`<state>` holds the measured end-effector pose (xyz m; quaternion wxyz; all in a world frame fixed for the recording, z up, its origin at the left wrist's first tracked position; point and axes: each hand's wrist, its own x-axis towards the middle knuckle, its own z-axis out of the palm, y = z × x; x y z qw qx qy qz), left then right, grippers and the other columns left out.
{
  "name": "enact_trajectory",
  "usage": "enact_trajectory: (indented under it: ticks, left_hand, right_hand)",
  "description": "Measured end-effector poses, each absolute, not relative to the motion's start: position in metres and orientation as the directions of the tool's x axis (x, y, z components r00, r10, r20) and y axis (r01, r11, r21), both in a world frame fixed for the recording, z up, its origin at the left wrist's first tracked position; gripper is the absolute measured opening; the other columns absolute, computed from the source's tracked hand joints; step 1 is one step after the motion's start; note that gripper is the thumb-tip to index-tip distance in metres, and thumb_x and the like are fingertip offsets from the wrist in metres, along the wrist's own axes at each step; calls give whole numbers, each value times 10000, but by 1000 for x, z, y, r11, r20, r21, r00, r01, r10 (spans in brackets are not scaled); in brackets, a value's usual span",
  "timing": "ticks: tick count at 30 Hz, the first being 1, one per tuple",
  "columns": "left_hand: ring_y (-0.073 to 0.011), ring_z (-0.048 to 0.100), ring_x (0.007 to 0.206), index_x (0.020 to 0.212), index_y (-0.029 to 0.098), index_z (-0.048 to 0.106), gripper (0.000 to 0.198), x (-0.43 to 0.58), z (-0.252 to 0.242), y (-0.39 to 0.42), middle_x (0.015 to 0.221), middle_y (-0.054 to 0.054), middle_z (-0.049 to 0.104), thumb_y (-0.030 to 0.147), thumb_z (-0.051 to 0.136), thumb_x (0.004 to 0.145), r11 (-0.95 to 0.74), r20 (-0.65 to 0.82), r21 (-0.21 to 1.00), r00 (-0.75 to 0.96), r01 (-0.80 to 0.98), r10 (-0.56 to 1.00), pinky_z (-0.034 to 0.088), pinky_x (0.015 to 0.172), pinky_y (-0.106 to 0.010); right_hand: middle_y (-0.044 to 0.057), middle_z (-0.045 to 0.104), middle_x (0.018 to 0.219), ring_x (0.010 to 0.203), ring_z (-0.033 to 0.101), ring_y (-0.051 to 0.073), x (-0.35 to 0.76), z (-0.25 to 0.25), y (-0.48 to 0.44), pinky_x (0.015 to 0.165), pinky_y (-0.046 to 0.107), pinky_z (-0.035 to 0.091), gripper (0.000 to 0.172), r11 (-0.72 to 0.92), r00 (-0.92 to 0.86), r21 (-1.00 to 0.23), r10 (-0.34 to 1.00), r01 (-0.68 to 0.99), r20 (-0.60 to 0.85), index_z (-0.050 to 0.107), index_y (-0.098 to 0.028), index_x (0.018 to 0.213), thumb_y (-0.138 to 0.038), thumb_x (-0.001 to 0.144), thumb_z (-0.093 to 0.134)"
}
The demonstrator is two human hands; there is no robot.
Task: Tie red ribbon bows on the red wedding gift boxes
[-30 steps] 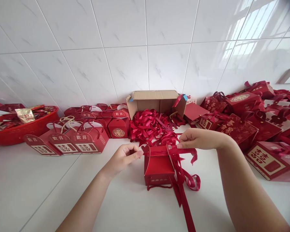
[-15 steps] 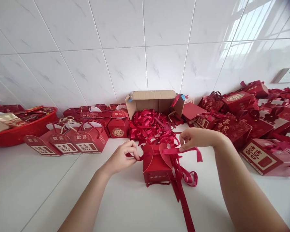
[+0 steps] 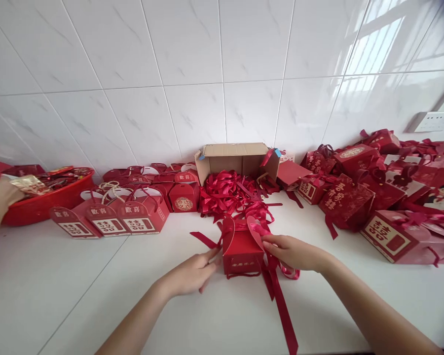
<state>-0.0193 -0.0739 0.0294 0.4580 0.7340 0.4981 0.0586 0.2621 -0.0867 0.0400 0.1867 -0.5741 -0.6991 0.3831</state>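
A small red gift box (image 3: 243, 246) with curved top flaps stands upright on the white table in front of me. A red ribbon (image 3: 204, 239) runs out from its upper left side with a loose end. At the box's left side, my left hand (image 3: 192, 272) has its fingers stretched out and apart, fingertips close against the cardboard. My right hand (image 3: 294, 252) reaches the right side of the box with extended fingers, touching near the edge of the flap; its fingertips are partly hidden. More ribbon (image 3: 283, 308) trails from the right side toward me.
Behind the box, a cardboard carton (image 3: 237, 149) spills tangled ribbons (image 3: 227, 192). Red boxes (image 3: 140, 217) stand in rows at left beside a red basin (image 3: 48, 204), where another person's hand (image 3: 0, 197) is. More ribboned boxes (image 3: 392, 236) pile up at right.
Both hands have let go of the ribbon ends and moved down to the box's sides. Another person's hand has come in over the basin. The view has shifted slightly.
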Motion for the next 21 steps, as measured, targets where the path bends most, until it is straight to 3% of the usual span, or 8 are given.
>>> enact_trajectory:
  ticks: [3, 5, 7, 10, 12, 15, 18, 21]
  left_hand:
    - [-188, 546, 653, 1378, 209, 413, 622, -18, 26, -68, 620, 7, 584, 555, 383, 862, -16, -285, 777, 374, 630, 882, 417, 688, -293]
    - [-185, 563, 718, 1294, 226, 492, 539, -17, 28, -65, 838, -37, 649, 511, 464, 837, 7, -172, 860, 276, 510, 946, 429, 722, -304]
    - [-189, 583, 814, 1108, 225, 596, 388, -14, 35, -62, 997, -54, 637, 463, 546, 805, -5, -51, 949, 169, 316, 984, 449, 757, -312]
    - [-200, 586, 916, 789, 197, 619, 229, -7, 50, -58, 906, -27, 607, 419, 658, 749, -89, 91, 994, 22, -65, 996, 482, 792, -324]
    - [-182, 584, 885, 714, 182, 609, 236, -2, 62, -55, 825, -11, 586, 392, 715, 710, -152, 144, 957, -52, -248, 988, 498, 777, -317]
    - [-160, 581, 853, 741, 167, 653, 235, 4, 78, -51, 869, -27, 625, 375, 748, 688, -209, 184, 923, -106, -324, 977, 502, 743, -288]
    - [-159, 585, 840, 748, 160, 688, 229, 7, 91, -50, 878, -44, 659, 381, 735, 708, -255, 233, 916, -107, -309, 967, 503, 735, -283]
    - [-169, 590, 833, 734, 158, 708, 224, 9, 101, -50, 834, -47, 676, 382, 713, 731, -310, 301, 918, -75, -246, 951, 499, 730, -286]
  right_hand:
    - [-32, 511, 547, 401, 390, 114, 253, 28, -89, 380, 236, 318, 456, -32, -242, -884, 957, 467, -162, 548, -272, 1219, -548, 896, 381]
    - [-26, 537, 590, 400, 355, 102, 249, 24, -88, 375, 234, 284, 446, 26, -146, -924, 989, 382, -32, 562, -254, 1150, -569, 893, 378]
    - [20, 614, 764, 446, 395, 95, 246, 25, -87, 403, 241, 310, 405, 138, -38, -942, 990, 305, 132, 584, -227, 1040, -559, 887, 410]
    - [85, 610, 1095, 631, 542, 121, 243, 35, -83, 534, 266, 432, 344, 274, 75, -949, 955, 154, 288, 585, -215, 1019, -510, 875, 480]
    - [83, 597, 1157, 746, 578, 139, 243, 44, -80, 632, 282, 470, 330, 343, 117, -939, 932, 28, 343, 565, -234, 1098, -466, 866, 528]
    - [47, 653, 961, 733, 568, 136, 243, 58, -75, 645, 272, 464, 343, 399, 173, -909, 910, -119, 377, 562, -236, 1123, -416, 834, 603]
    - [4, 616, 701, 638, 536, 125, 244, 71, -71, 593, 249, 429, 220, 412, 206, -901, 902, -139, 380, 633, -201, 920, -378, 794, 665]
    - [-14, 582, 626, 585, 515, 112, 246, 84, -70, 558, 239, 406, 168, 452, 189, -875, 887, -173, 421, 628, -198, 806, -350, 774, 690]
